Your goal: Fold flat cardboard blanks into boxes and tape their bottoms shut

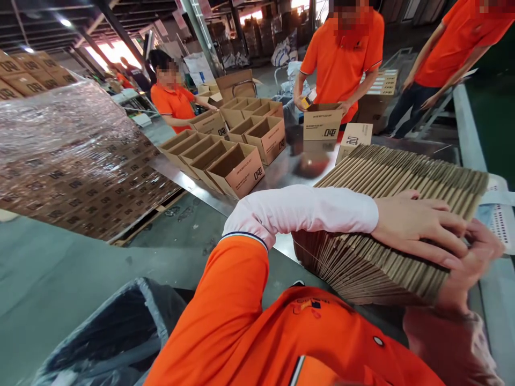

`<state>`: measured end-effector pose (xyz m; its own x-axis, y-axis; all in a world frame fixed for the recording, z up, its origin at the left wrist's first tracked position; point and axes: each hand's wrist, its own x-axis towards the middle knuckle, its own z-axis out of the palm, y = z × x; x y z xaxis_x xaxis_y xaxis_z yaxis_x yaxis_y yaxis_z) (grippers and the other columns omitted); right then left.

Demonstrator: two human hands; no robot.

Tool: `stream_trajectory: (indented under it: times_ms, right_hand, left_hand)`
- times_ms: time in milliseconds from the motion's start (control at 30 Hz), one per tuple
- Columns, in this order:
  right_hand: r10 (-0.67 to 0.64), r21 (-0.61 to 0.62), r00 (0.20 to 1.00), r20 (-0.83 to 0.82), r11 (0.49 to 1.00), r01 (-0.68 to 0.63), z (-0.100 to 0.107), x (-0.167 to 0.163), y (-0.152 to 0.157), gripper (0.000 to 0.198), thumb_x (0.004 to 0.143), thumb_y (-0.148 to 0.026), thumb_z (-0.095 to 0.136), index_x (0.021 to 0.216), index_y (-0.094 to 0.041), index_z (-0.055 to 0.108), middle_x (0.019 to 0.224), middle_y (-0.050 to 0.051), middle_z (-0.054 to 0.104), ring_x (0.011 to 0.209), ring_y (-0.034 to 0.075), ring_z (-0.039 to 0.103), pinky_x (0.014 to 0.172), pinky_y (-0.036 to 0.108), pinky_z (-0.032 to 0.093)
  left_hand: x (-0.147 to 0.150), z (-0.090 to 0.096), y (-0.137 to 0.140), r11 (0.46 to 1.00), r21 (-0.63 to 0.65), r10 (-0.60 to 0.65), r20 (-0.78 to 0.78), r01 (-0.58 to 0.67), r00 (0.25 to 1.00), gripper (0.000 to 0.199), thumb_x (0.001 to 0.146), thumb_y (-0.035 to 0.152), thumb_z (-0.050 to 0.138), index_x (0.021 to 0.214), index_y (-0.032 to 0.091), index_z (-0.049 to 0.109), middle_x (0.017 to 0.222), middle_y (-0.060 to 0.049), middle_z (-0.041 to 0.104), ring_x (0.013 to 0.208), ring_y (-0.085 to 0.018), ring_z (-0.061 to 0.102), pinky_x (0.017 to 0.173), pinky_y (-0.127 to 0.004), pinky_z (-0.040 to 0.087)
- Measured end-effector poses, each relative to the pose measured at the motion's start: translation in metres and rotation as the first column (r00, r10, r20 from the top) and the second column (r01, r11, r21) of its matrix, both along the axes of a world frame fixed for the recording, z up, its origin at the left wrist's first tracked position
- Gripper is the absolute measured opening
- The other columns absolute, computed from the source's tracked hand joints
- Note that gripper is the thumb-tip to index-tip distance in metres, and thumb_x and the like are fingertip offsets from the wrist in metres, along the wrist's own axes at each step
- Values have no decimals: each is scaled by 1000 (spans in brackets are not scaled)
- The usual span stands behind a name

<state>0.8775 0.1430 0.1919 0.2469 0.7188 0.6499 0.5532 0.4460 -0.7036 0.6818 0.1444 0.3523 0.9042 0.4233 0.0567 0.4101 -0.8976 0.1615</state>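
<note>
A long row of flattened cardboard boxes (386, 182) stands on edge on the metal table, its folded edges fanned toward me. Across its top lies my left hand (422, 228), in a white sleeve, palm down with the fingers stretched out toward the row's right end. My right hand (469, 262) is at that right end, bent around the outer boxes. Its fingers are slightly blurred and partly covered by the left fingertips. The two hands meet or overlap there.
Several open boxes (237, 171) stand in rows on the metal table (287, 177). Across it, a co-worker (341, 48) holds a small packet over an open box (322, 123). A lined bin (148, 300) is at lower left, near a wrapped pallet (76, 161). More co-workers stand behind.
</note>
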Motion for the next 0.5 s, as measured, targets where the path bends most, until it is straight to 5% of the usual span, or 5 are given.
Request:
stream_trajectory:
  times_ms: [500]
  right_hand:
    - [29,41,999,-13,999,-29,1,-5,-5,47,97,-54,56,124,-17,66,140,19,61,138,37,55,115,63,42]
  left_hand:
    - [-6,5,-2,998,-39,-44,52,46,998,49,110,50,45,141,25,74,148,-12,65,138,-34,52,99,-59,38]
